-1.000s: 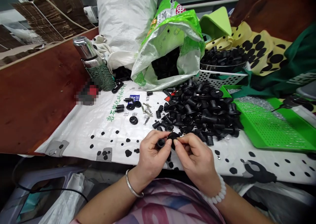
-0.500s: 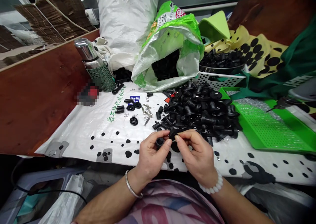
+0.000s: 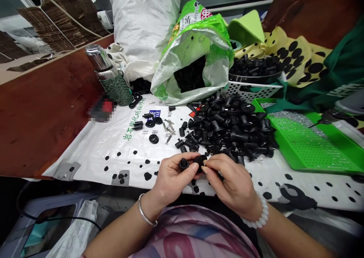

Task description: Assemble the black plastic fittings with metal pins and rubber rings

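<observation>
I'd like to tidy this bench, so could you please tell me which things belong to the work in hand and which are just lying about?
Seemingly in the work:
round black plastic piece between left hand and right hand
heap of ribbed black plastic parts
small flat silvery metal strips

Seemingly lying about:
steel flask in green netting
bundled brown cardboard sheets
</observation>
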Action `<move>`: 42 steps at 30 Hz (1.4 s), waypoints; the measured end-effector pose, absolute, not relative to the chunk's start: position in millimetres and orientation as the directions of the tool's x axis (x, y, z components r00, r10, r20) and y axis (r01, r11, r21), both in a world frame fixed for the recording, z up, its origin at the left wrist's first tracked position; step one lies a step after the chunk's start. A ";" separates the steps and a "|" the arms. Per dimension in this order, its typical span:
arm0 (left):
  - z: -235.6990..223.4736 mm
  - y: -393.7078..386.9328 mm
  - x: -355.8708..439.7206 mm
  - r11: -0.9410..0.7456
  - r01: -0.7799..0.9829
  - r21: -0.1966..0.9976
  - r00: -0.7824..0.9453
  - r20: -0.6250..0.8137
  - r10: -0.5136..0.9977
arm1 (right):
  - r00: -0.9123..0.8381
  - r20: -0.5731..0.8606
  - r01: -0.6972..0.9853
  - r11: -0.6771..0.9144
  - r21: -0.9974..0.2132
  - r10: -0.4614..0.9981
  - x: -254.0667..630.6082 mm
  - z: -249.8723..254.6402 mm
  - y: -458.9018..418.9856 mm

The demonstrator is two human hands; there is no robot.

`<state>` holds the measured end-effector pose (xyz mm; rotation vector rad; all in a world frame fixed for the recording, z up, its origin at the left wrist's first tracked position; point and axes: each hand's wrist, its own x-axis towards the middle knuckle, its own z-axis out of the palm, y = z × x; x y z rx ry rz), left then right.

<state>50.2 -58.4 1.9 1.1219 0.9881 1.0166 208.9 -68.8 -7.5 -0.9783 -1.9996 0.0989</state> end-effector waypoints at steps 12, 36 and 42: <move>-13.2 -60.3 45.1 -0.216 0.244 0.945 0.255 0.152 0.955 | -0.312 0.670 0.704 0.638 -0.312 0.673 211.1 -10.0 -68.9; -14.4 -66.6 38.2 -0.141 -0.172 0.975 0.390 0.198 0.899 | -0.198 0.497 0.527 0.520 -0.672 0.845 226.4 27.9 -77.8; -14.5 -65.4 38.5 -0.063 -0.358 0.932 0.325 0.187 0.927 | -0.213 0.535 0.538 0.555 -0.634 0.818 225.9 31.2 -80.6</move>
